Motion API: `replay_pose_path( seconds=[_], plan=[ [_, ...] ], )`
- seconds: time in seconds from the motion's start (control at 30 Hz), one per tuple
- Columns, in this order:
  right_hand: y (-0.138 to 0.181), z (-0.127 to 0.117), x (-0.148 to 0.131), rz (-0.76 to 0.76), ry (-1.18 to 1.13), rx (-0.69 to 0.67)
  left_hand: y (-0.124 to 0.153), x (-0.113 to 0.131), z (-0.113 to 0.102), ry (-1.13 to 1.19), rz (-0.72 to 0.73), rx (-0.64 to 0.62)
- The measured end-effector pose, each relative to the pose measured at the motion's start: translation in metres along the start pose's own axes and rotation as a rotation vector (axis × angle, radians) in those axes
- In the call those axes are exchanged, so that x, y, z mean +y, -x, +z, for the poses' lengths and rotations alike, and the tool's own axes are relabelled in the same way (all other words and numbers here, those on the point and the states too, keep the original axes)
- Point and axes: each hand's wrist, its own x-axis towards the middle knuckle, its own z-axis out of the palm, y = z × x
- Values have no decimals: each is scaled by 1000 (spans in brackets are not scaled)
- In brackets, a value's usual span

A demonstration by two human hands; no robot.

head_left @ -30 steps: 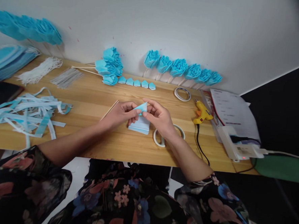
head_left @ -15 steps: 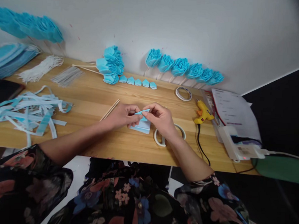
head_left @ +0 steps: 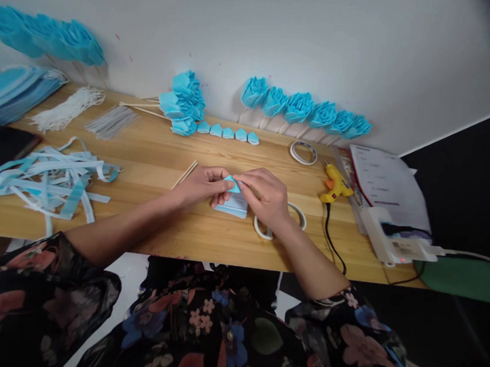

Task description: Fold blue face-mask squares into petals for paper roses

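Between my fingertips is a small folded piece of blue mask fabric (head_left: pixel 232 184), pinched into a point. My left hand (head_left: pixel 207 184) grips it from the left, thumb and fingers pressed together. From the other side my right hand (head_left: pixel 265 194) pinches its edge. Just below, pale blue fabric pieces (head_left: pixel 233 205) lie on the wooden table (head_left: pixel 144 199), partly hidden by my hands. White-handled scissors (head_left: pixel 299 214) rest under my right wrist, their blades hidden. Two wooden sticks (head_left: pixel 184 174) lie beside my left hand.
Folded blue petals (head_left: pixel 228 133) sit in a row behind my hands, near blue fabric flowers (head_left: pixel 298 107) against the wall. Tape (head_left: pixel 303 153), a yellow glue gun (head_left: pixel 334 183) and a power strip (head_left: pixel 380 236) are on the right. Cut strips (head_left: pixel 50 177) and masks (head_left: pixel 18 95) lie left.
The blue piece has gone from a wide, flat fold to a smaller pointed one. My right hand's fingers have shifted to its right edge; my left hand keeps hold.
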Motion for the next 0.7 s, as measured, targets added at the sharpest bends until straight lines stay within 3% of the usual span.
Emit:
replay_pose_path(
  seconds=[0.23,0.4,0.5,0.7],
  plan=[
    [0,0,5,-102,52,0,-1,-1,0,50,15,41],
    [0,1,4,-61,34,-14,-1,-1,0,54,21,56],
    [0,0,2,49,-72,6,-1,-2,-1,39,40,70],
    [-2,-2,3,474,-410,-3,-2,-1,-2,-24,79,76]
  ],
)
